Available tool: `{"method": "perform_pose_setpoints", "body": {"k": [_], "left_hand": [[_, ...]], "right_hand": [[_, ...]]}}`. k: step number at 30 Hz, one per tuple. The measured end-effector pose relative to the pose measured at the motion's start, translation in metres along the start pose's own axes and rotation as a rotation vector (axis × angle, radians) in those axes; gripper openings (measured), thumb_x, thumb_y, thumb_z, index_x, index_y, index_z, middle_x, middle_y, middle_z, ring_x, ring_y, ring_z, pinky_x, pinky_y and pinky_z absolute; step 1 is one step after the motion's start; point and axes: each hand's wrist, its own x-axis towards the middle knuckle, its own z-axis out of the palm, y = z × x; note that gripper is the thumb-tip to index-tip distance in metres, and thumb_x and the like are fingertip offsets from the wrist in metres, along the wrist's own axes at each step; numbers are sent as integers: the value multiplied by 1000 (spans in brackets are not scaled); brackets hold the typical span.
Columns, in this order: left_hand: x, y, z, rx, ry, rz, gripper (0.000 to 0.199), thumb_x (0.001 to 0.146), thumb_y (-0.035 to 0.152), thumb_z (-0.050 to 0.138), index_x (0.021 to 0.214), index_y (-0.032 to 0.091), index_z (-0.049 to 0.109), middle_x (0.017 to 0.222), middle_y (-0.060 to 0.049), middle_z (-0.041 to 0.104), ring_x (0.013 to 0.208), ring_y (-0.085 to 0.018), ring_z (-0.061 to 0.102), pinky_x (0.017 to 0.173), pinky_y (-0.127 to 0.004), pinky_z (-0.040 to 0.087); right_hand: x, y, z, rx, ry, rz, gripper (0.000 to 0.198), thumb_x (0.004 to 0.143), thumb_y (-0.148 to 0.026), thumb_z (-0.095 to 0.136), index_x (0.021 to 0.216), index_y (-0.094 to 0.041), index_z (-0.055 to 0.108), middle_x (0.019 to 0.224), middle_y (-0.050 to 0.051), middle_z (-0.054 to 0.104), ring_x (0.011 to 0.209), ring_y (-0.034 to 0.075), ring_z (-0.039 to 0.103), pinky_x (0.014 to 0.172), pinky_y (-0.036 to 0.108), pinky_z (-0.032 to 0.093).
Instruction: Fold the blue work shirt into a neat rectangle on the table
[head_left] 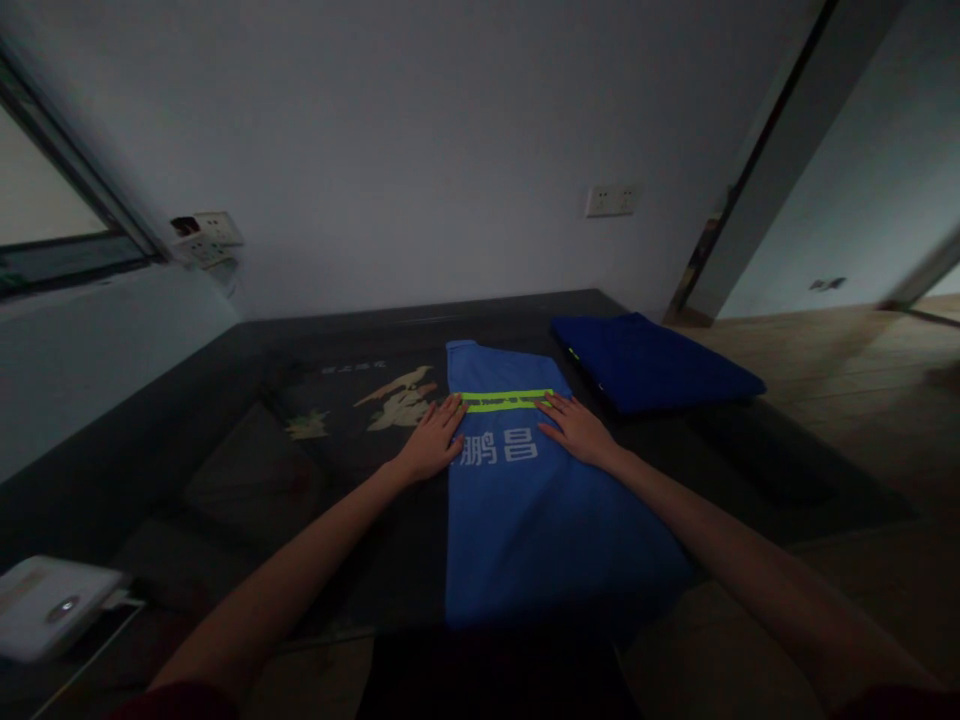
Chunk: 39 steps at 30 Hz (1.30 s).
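A light blue garment [517, 530] with white printed characters and a yellow-green stripe [502, 402] lies flat on the dark table, its left edge straight like a fold. On that left edge, at the end of the stripe, rests my left hand [435, 440], fingers stretched out and nothing held. My right hand [579, 428] lies flat at the garment's right side, its fingertips on the stripe's other end. The garment's near end reaches the front edge of the table, where it is dim.
A folded dark blue garment [652, 362] lies at the table's far right. The dark table [315, 540] bears a leaf-and-flower picture. A white box-shaped device [56, 605] with a cable stands at the near left. Sockets [611, 200] are on the wall behind.
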Motion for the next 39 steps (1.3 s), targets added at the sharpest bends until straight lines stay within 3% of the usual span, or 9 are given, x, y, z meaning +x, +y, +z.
{"method": "perform_pose_setpoints", "body": {"k": [3, 10, 16, 22, 26, 30, 34, 36, 39], "left_hand": [[2, -1, 1, -3, -42, -5, 60, 91, 35, 32, 145, 14, 19, 151, -11, 22, 140, -21, 16, 114, -43, 14], [7, -5, 2, 3, -82, 11, 59, 90, 40, 34, 141, 12, 30, 146, -13, 33, 137, -21, 27, 114, -39, 16], [3, -6, 3, -55, -104, -5, 57, 93, 40, 28, 145, 17, 20, 151, -10, 23, 139, -21, 20, 113, -42, 18], [-2, 4, -16, -130, 50, -19, 53, 93, 43, 32, 141, 19, 31, 150, -10, 27, 137, -23, 24, 111, -44, 23], [-36, 30, -51, -308, 82, -7, 41, 93, 37, 33, 128, 22, 48, 134, -8, 49, 125, -21, 43, 106, -40, 35], [-105, 83, -83, -651, -120, 32, 31, 90, 38, 38, 110, 31, 60, 105, -5, 66, 97, -20, 61, 89, -36, 49], [-176, 130, -77, -1193, -354, -365, 42, 93, 47, 32, 92, 21, 64, 74, -5, 68, 68, -16, 64, 67, -30, 52], [-200, 137, -60, -1221, -448, -519, 44, 85, 56, 44, 80, 17, 65, 78, -6, 69, 75, -19, 64, 71, -30, 51], [-219, 132, -29, -1109, -321, -768, 45, 75, 61, 53, 86, 19, 68, 93, -6, 71, 93, -25, 64, 84, -35, 50]], "right_hand": [[0, -1, -1, 3, 0, 0, 62, 92, -57, 24, 138, -19, 40, 145, 9, 36, 135, 25, 28, 111, 46, 21], [0, 1, 1, 2, 8, -3, 62, 92, -57, 24, 138, -19, 40, 146, 9, 35, 135, 25, 29, 110, 46, 22], [-1, 1, 2, 16, 16, -12, 62, 92, -56, 25, 137, -18, 42, 145, 10, 37, 135, 25, 29, 110, 46, 22], [-8, -11, -18, 123, 134, -21, 54, 93, -49, 27, 127, -16, 53, 139, 11, 45, 134, 25, 30, 111, 47, 22], [-46, -25, -57, 366, 182, 1, 47, 91, -49, 35, 117, -20, 60, 128, 9, 55, 123, 25, 46, 105, 44, 35], [-129, -30, -96, 746, 99, 255, 34, 84, -50, 50, 101, -24, 66, 101, 8, 68, 94, 24, 63, 86, 40, 50], [-217, -23, -97, 974, -189, 493, 37, 81, -53, 52, 83, -19, 67, 70, 6, 68, 64, 20, 65, 63, 34, 54], [-242, -20, -81, 982, -282, 588, 41, 78, -56, 52, 78, -18, 66, 67, 6, 68, 62, 21, 65, 62, 34, 54], [-251, -20, -49, 924, -291, 674, 45, 65, -59, 61, 82, -17, 67, 83, 12, 71, 78, 27, 67, 72, 40, 55]]}}
